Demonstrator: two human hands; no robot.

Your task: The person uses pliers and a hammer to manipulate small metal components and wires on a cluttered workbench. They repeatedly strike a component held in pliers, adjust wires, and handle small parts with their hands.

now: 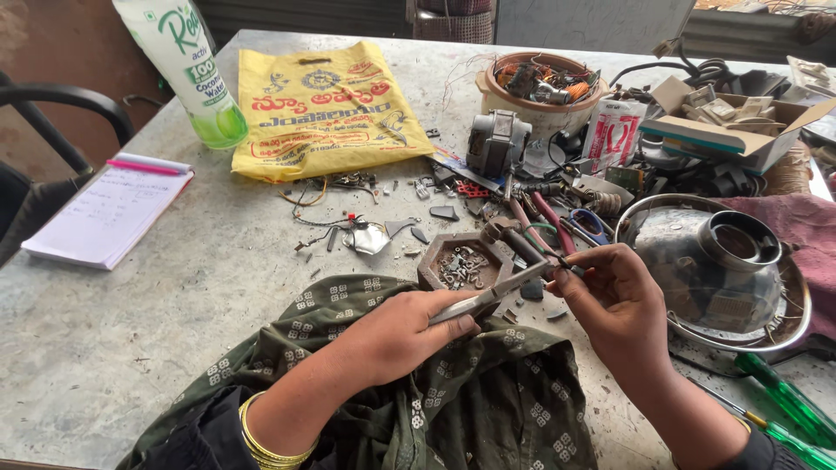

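My left hand (402, 332) grips a pair of metal tweezers (492, 294), whose tips point right toward my right hand (614, 300). My right hand pinches a small dark part with thin wires (566, 261) at its fingertips, right where the tweezer tips meet it. Both hands hover above a green patterned cloth (453, 400) on my lap and the near table edge. Just behind the tweezers sits a hexagonal wooden dish (434, 268) holding several small screws.
A chrome lamp housing (723, 261) lies right of my hands. Green-handled screwdrivers (788, 405) rest at the lower right. Pliers (544, 222), a small motor (496, 144), a bowl of wired parts (540, 87), a cardboard box (731, 122), a yellow bag (326, 109), a bottle (187, 65) and a notepad (109, 209) crowd the grey table (131, 331).
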